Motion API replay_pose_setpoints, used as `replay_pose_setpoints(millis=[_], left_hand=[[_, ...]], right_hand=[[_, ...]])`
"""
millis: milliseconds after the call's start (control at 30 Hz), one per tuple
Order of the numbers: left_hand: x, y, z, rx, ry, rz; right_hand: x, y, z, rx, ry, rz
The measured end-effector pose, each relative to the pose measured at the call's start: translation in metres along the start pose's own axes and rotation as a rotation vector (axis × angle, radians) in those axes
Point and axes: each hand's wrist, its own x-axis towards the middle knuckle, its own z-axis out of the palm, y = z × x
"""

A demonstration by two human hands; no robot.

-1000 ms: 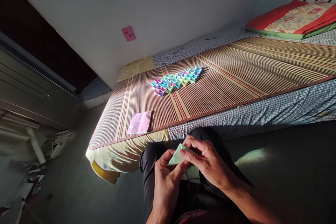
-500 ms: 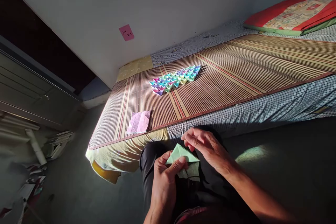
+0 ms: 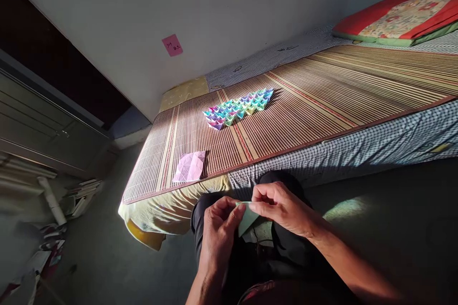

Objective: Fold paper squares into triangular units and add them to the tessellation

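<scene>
Over my lap, my left hand (image 3: 219, 228) and my right hand (image 3: 282, 209) both pinch a small folded piece of pale green paper (image 3: 246, 219). Fingers of each hand are closed on its upper edge, and the fingers hide most of the paper. On the bamboo mat (image 3: 322, 100) ahead lies a tight cluster of several small folded paper boats (image 3: 239, 108) in pink, purple, green and blue. A creased pink paper sheet (image 3: 190, 166) lies flat near the mat's front left corner.
The mat covers a bed with a checked sheet (image 3: 358, 152) along its front edge. A red and patterned pillow (image 3: 400, 16) lies at the far right. A pink note (image 3: 171, 45) is stuck on the wall. Books and papers (image 3: 77, 195) litter the floor at left.
The green paper showed as an open triangle half a second ago; now it is turned and mostly covered. My right hand has come back onto it and both hands have closed together.
</scene>
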Motion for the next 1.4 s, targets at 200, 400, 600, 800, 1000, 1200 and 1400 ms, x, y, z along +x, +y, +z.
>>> replay_pose_setpoints(millis=[200,400,600,800,1000,1200,1400], left_hand=[[0.007,-0.015,0.003,-0.419,0.018,-0.219],[0.013,-0.018,0.008,-0.691,0.077,-0.371],[0.011,-0.015,0.010,-0.762,0.014,-0.351],[0.007,-0.019,0.014,-0.602,-0.009,-0.210],[-0.003,-0.016,0.029,-0.466,-0.018,-0.134],[-0.011,-0.020,0.030,-0.309,0.039,-0.118],[-0.009,-0.016,0.025,-0.416,0.047,-0.174]], right_hand=[[0.001,0.007,-0.003,0.134,0.073,-0.019],[-0.001,0.011,0.013,0.293,0.021,0.018],[-0.001,0.008,0.015,0.333,0.009,-0.004],[-0.001,0.008,0.021,0.105,0.212,-0.145],[-0.002,0.015,0.035,-0.088,0.332,-0.391],[0.002,0.033,0.039,-0.303,0.395,-0.587],[-0.002,0.026,0.029,-0.495,0.316,-0.612]])
